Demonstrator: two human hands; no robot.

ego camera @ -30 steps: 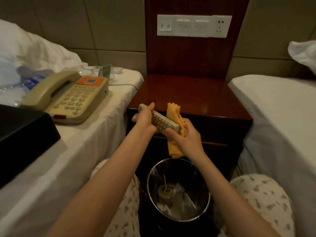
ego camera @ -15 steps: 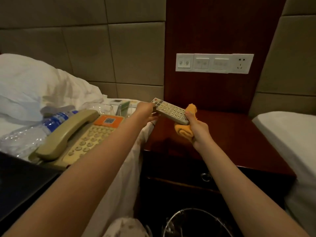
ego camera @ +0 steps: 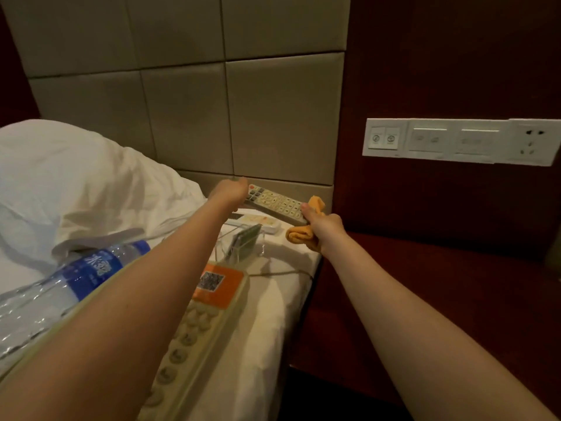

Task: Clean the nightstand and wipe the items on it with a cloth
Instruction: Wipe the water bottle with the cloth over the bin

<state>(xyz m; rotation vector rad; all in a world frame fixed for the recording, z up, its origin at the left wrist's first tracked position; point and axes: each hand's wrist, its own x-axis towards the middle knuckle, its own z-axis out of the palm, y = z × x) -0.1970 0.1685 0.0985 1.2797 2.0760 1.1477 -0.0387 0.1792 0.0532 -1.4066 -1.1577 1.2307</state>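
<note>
Two bare arms reach forward from the bottom of the view. Under the left arm, a beige phone (ego camera: 194, 338) lies on the white bed sheet (ego camera: 273, 323), and its buttons and an orange label with a square code show beside the arm. A thin cord (ego camera: 282, 272) runs from the phone across the sheet. To the left of the arm lies a clear water bottle (ego camera: 60, 287) with a blue label, on its side. To the right of the bed is the dark red wooden nightstand (ego camera: 455, 293), and its top looks bare where it shows. A bit farther along the bed stands a small clear plastic holder (ego camera: 243, 244) with a green card in it, and behind that lies a flat white thing (ego camera: 258, 220) that is too blurry to name. Above these, both hands hold a pale remote (ego camera: 276, 203) in the air over the corner of the bed. The left hand (ego camera: 230, 189) is closed on the end with the red button. The right hand (ego camera: 323, 227) grips the other end and also squeezes a bunched orange cloth (ego camera: 303, 233), which touches the remote. A big white pillow (ego camera: 76, 183) sits at the far left. Behind it all is a padded tan wall, and on the dark wood panel to the right is a white strip of switches (ego camera: 461, 141).
</note>
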